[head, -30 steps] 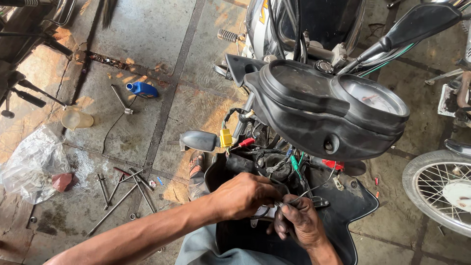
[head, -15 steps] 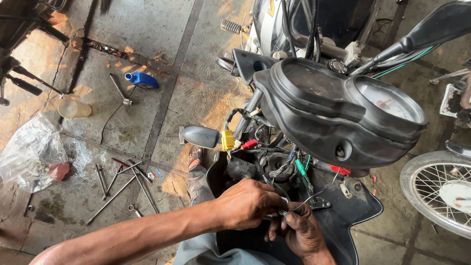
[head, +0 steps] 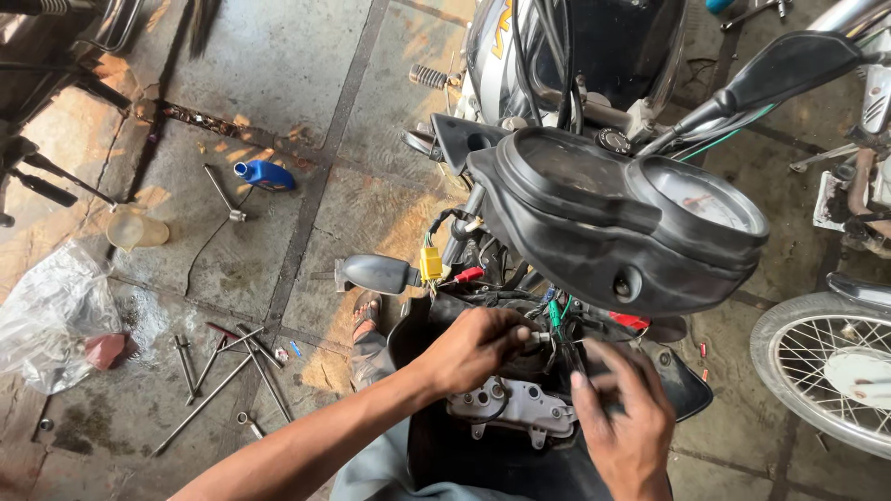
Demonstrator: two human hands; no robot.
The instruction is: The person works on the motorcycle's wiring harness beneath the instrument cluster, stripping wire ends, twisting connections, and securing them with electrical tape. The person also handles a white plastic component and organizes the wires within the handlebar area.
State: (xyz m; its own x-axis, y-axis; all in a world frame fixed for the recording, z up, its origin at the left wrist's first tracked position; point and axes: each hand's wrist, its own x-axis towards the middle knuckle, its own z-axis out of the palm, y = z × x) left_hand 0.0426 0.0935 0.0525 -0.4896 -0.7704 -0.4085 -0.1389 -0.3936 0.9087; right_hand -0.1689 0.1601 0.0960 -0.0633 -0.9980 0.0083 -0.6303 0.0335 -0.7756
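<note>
A motorcycle's black instrument cluster with two dials hangs loose over the front of the bike. Below it spills a tangle of wires with yellow, red and green connectors. My left hand is closed on a small plug and wire end beneath the cluster. My right hand is just to the right, fingers pinching thin wires that run up to the green connector; its motion is blurred. A grey plastic backing plate lies under both hands on the black headlight cowl.
Spanners and long rods lie scattered on the stone floor at left, with a blue bottle, a clear cup and a plastic bag. My sandalled foot is beside the cowl. A spoked wheel stands at right.
My hands have shifted up toward the wires under the cluster. The right hand has lifted from low beside the left and now pinches wires near the green connector.
</note>
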